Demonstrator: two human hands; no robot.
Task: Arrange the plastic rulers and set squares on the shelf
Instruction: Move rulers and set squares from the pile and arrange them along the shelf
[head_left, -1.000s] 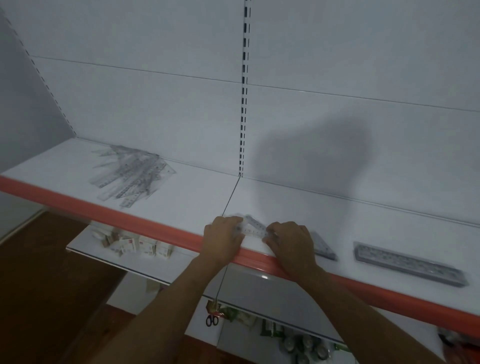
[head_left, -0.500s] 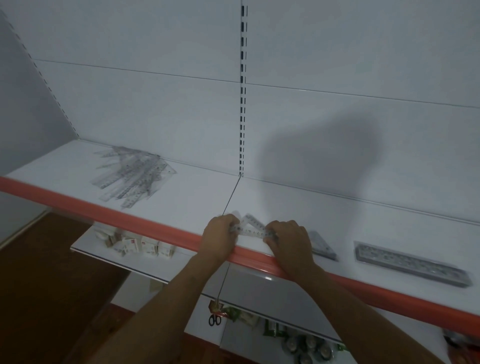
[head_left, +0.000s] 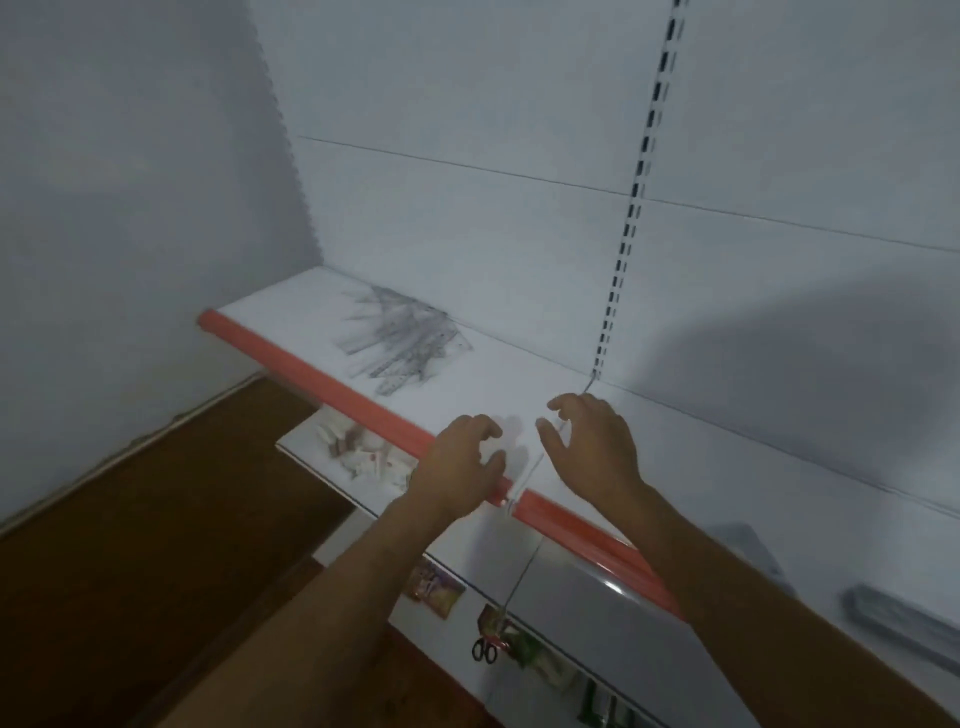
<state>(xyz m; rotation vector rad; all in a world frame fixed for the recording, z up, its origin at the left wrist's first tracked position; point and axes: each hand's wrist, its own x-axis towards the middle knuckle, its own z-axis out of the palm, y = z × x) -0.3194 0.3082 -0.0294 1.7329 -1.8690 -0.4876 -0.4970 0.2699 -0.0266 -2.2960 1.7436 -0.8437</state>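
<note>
Both hands hover over the white shelf with the orange front lip (head_left: 322, 387), mid-frame, and neither carries anything: the left hand (head_left: 460, 462) hangs at the lip with fingers loosely curled and empty, and the right hand (head_left: 592, 447) floats just beyond it with fingers spread and relaxed, thumb apart. The jumbled heap of clear plastic rulers and set squares (head_left: 402, 345) lies fanned out on the shelf toward the upper left of centre, well apart from both hands. At the lower right edge a grey tidy stack of rulers (head_left: 904, 621) lies flat on the shelf. The step in hand looks like a reach to the heap for more pieces. Best done by sliding a few flat pieces off the top, squaring their edges between both palms, then laying them parallel to the lip.
</note>
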